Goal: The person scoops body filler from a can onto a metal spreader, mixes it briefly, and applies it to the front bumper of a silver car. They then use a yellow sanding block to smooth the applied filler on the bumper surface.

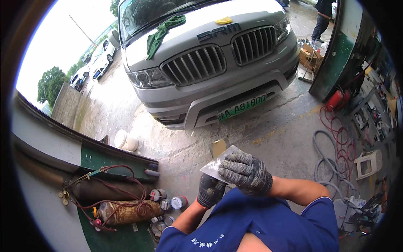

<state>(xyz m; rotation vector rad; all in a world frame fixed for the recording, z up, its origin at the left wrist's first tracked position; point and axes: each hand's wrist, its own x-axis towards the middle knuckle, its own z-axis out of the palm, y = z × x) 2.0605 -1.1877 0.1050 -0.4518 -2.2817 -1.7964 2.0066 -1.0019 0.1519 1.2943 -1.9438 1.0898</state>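
Both my hands wear dark knitted gloves and meet in front of my chest. My right hand (245, 171) is closed over the top of a small shiny plastic packet (215, 164), gripping its right side. My left hand (210, 190) sits below and holds the packet's lower edge from underneath. The packet is flat, silvery and tilted, with one corner pointing up. A silver van (201, 63) stands nose-on just ahead of me, with a green cloth (161, 31) and a yellow disc (223, 20) lying on its bonnet.
Rusty gas cylinders (126, 211) with red hoses and several spray cans (168, 201) lie at the left wall. Grey and red hoses (331, 138), a red extinguisher (337, 100) and a white stool (369, 164) crowd the right. A person's legs (321, 21) stand at the far right.
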